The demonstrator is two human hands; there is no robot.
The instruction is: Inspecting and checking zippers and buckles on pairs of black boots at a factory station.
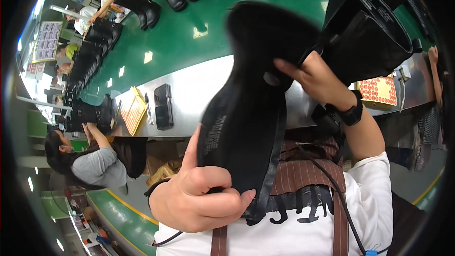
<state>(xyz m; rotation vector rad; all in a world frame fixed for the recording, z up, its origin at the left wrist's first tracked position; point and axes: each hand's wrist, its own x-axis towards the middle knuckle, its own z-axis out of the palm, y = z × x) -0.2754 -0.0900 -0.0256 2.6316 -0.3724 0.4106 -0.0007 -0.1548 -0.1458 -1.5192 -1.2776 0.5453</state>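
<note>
A tall black boot (246, 109) is held up in front of my body, its toe end pointing away and its shaft toward me. The shaft's side looks unzipped, with a long edge strip running down it and pale print on the lining. My left hand (201, 199) is closed on the top of the shaft, thumb on one edge and fingers curled over the other. At the boot's ankle, my right hand (324, 80) grips from the right side, its thumb lying across the leather. The boot's sole is hidden, and its toe end is slightly blurred.
Below the boot lies a metal worktable (185, 95) with a phone (163, 106), pens (149, 109) and a sheet of red stickers (133, 115). More black boots (369, 42) stand at right beside another sticker sheet (377, 90). Co-workers (95, 161) and a row of boots (92, 52) are at left.
</note>
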